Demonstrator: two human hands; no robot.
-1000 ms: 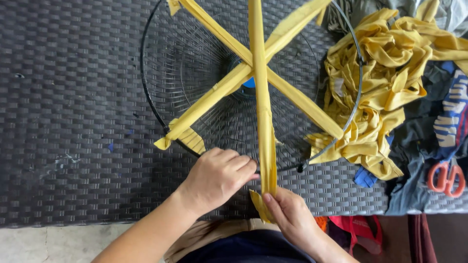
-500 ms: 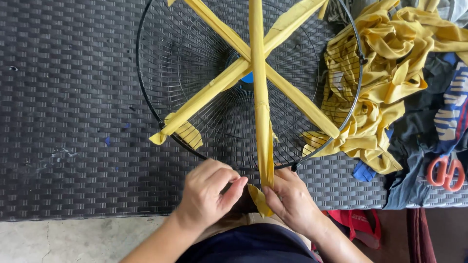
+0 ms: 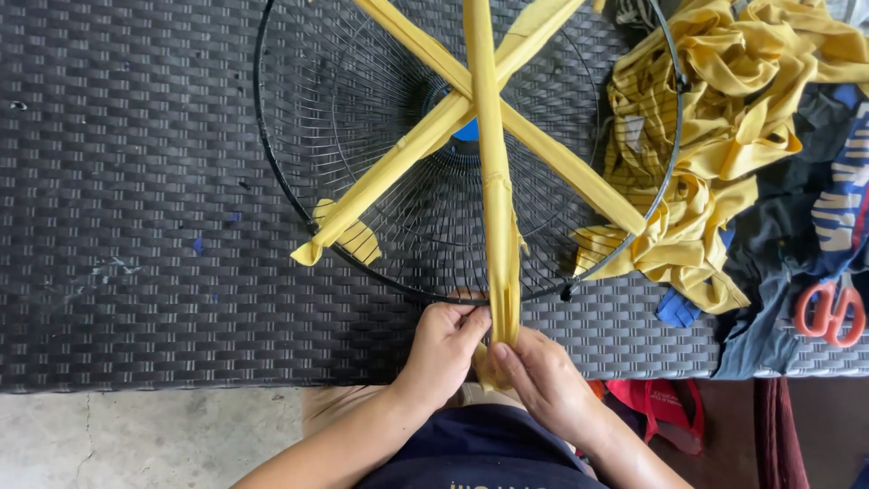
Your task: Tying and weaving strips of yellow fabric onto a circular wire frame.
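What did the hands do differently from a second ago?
The left hand slid right, off the woven table top, to meet the right hand at the end of the upright yellow strip by the fan guard's rim. The crossed strips, cloth pile and scissors look unchanged.

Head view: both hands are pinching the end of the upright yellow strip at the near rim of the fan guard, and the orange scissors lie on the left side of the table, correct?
Not quite. The head view shows the orange scissors on the right side, on dark cloth. The rest holds: left hand and right hand pinch the yellow strip at the near rim of the fan guard.
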